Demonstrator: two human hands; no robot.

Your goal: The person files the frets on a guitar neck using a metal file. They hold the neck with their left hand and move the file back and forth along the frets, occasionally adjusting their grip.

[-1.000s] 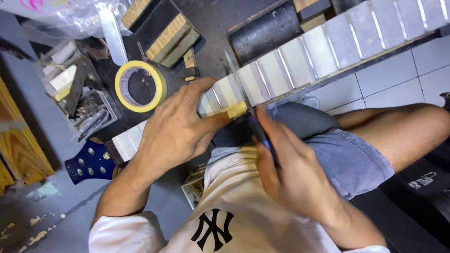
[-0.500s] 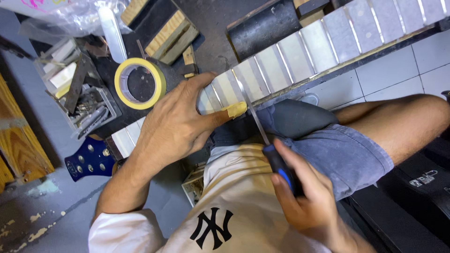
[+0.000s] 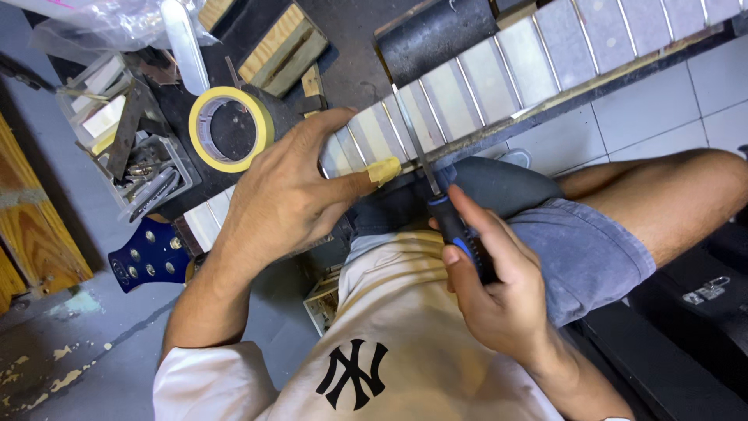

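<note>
Two hands at work over a guitar neck, seen from above. Nearest: cream T-shirt [image 3: 389,351] with a dark emblem, and blue denim shorts [image 3: 576,257] over a bent knee. Right hand [image 3: 499,288] closed around the blue-and-black handle of a narrow file [image 3: 425,168]; blade laid crosswise over the fretboard, along a fret near the taped thumb. Left hand [image 3: 288,195] spread flat, palm down, pressing on the guitar neck [image 3: 499,78]; thumb tip wrapped in yellowish masking tape, lying at the neck's near edge, just beside the blade. Neck running diagonally from lower left to upper right across the lap; fretboard surface between the metal frets covered in pale tape. Beyond the left hand: roll of yellow masking tape [image 3: 231,129] lying flat on a dark desk [image 3: 257,35]. Left of the roll: clear plastic tray [image 3: 136,168] holding metal tools. Below the tray: dark blue guitar headstock [image 3: 152,253] with tuner holes. Farther back: wooden blocks [image 3: 284,51], a dark cylindrical support [image 3: 436,35] under the neck, and a clear plastic bag [image 3: 101,19]. White tiled floor [image 3: 670,117] at right.
</note>
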